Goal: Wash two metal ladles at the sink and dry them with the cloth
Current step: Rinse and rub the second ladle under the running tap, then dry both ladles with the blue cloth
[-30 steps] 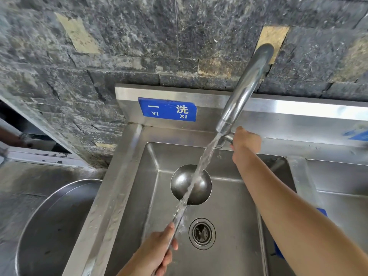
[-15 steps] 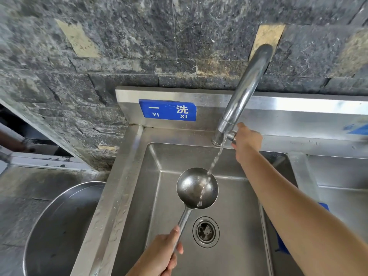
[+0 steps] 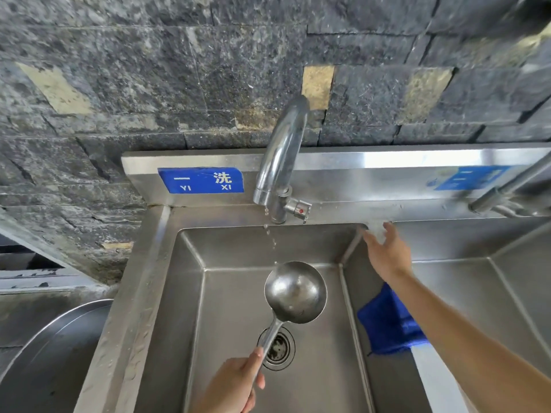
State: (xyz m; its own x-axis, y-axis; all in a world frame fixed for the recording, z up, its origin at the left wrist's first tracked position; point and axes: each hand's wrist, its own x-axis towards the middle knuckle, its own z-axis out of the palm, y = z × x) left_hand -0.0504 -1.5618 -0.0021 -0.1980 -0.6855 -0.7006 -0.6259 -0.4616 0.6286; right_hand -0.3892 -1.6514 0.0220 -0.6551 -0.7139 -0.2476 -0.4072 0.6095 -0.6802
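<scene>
1. Holding the ladle (image 3: 295,292) by its handle over the sink (image 3: 190,293), my left hand (image 3: 229,386) could slip on wet steel.
2. My right hand (image 3: 387,254), fingers spread and holding nothing, hovers blurred above the divider; reaching for the blue cloth (image 3: 387,323), I judge.
3. The tap (image 3: 280,162) drips; only one ladle shows.

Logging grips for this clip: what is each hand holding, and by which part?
Left hand grips the ladle low on its handle; right hand holds nothing.
</scene>
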